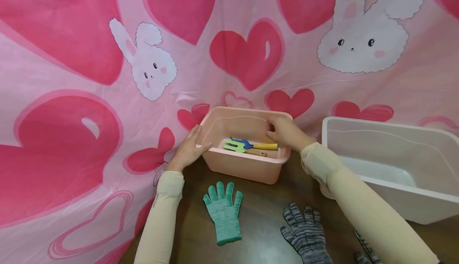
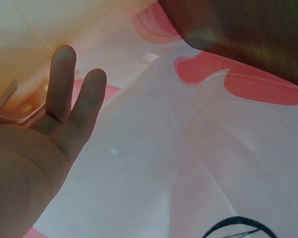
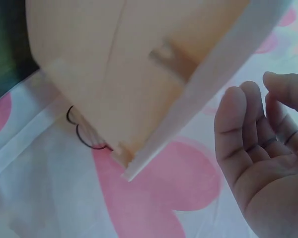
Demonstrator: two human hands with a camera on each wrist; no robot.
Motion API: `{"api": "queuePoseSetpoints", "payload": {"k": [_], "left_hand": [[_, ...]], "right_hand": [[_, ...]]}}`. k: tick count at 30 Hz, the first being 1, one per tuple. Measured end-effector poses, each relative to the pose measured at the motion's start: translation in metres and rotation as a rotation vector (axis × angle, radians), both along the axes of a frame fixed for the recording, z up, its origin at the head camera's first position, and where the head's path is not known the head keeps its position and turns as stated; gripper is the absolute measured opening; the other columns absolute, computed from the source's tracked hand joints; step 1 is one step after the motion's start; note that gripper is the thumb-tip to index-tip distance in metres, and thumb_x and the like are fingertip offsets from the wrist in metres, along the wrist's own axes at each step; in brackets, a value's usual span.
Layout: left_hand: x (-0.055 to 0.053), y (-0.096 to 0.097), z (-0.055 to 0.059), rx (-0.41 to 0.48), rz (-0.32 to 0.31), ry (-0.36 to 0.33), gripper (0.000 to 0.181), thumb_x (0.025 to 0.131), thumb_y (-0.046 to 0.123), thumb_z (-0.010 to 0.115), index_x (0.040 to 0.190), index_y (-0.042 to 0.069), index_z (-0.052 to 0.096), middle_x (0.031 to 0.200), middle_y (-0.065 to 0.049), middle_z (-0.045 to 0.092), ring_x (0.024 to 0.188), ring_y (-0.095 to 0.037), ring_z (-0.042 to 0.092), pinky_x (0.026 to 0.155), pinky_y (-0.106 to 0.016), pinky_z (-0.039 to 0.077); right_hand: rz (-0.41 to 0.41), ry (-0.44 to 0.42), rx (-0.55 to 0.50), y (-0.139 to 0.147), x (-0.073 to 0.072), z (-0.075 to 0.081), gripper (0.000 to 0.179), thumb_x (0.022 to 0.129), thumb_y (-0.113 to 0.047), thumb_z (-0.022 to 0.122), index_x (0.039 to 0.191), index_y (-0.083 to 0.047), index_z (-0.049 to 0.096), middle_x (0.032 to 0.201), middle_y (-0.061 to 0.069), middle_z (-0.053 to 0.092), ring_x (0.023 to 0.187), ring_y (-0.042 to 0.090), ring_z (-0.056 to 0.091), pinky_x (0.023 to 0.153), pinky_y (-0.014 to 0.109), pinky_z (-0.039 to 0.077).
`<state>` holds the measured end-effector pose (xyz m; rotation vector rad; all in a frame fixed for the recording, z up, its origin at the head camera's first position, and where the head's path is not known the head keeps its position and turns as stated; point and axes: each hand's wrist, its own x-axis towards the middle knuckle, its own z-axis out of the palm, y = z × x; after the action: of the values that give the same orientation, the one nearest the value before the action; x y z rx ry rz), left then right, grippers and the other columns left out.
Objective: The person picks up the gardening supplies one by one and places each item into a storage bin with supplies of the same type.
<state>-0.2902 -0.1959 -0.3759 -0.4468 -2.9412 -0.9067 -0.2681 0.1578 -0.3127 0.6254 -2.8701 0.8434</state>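
In the head view, my left hand [image 1: 188, 148] rests at the left rim of a pink plastic bin [image 1: 244, 168], its thumb over the front corner. The left wrist view shows fingers [image 2: 84, 106] of that hand extended beside the bin wall. My right hand [image 1: 285, 132] reaches over the bin's right end, fingers loosely bent; nothing shows between them in the right wrist view. Inside the bin lie a light green garden hand fork [image 1: 236, 146] with a wooden handle and a blue garden tool [image 1: 246, 143] with a yellow handle, side by side.
A white bin [image 1: 380, 172] stands to the right, beneath the right forearm's line. On the dark table [image 1: 265, 224] in front lie a green knitted glove [image 1: 224, 216] and a grey striped glove [image 1: 306, 234]. Another dark glove [image 1: 367, 250] is partly cut off. A heart-and-rabbit cloth [image 1: 247, 0] hangs behind.
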Motion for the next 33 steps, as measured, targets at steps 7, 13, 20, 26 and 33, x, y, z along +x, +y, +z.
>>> {"api": "queuePoseSetpoints", "payload": {"k": [7,13,20,26,33], "left_hand": [[-0.002,0.000,0.000,-0.004,-0.015,0.014,0.094,0.094,0.052,0.064,0.163,0.010,0.017,0.168,-0.010,0.013,0.150,-0.035,0.018,0.116,-0.058,0.025],[-0.003,0.001,-0.001,0.000,-0.015,0.012,0.093,0.093,0.051,0.065,0.163,0.010,0.018,0.167,-0.010,0.013,0.150,-0.036,0.018,0.115,-0.059,0.025],[0.000,0.000,-0.002,0.011,0.000,-0.001,0.093,0.094,0.048,0.066,0.163,0.010,0.017,0.168,-0.009,0.013,0.150,-0.036,0.018,0.116,-0.059,0.025],[0.000,0.000,-0.002,0.012,0.002,-0.002,0.096,0.092,0.053,0.065,0.163,0.011,0.016,0.168,-0.010,0.013,0.150,-0.036,0.019,0.115,-0.059,0.026],[0.000,0.000,-0.001,0.012,0.002,-0.015,0.096,0.092,0.054,0.064,0.163,0.011,0.016,0.167,-0.012,0.013,0.149,-0.038,0.019,0.114,-0.061,0.025]], "right_hand": [[0.013,0.033,-0.023,0.006,0.032,0.003,0.018,0.092,-0.008,0.073,0.092,-0.007,0.055,0.075,0.005,0.053,0.067,0.021,0.055,0.062,0.033,0.052],[0.011,0.072,-0.028,0.017,0.056,0.002,0.019,0.092,-0.007,0.073,0.090,-0.009,0.054,0.072,0.002,0.052,0.065,0.019,0.054,0.056,0.030,0.050],[0.032,0.159,-0.014,0.027,0.078,-0.008,0.025,0.089,-0.006,0.075,0.085,-0.013,0.051,0.069,-0.003,0.046,0.064,0.015,0.050,0.058,0.030,0.046],[-0.034,0.109,-0.119,0.034,0.103,-0.024,0.038,0.086,-0.016,0.082,0.080,-0.017,0.045,0.066,-0.002,0.040,0.059,0.015,0.043,0.051,0.027,0.038],[-0.002,0.066,-0.087,0.044,0.127,-0.044,0.035,0.085,-0.021,0.084,0.084,-0.021,0.049,0.066,-0.009,0.044,0.058,0.008,0.045,0.051,0.025,0.041]]}}
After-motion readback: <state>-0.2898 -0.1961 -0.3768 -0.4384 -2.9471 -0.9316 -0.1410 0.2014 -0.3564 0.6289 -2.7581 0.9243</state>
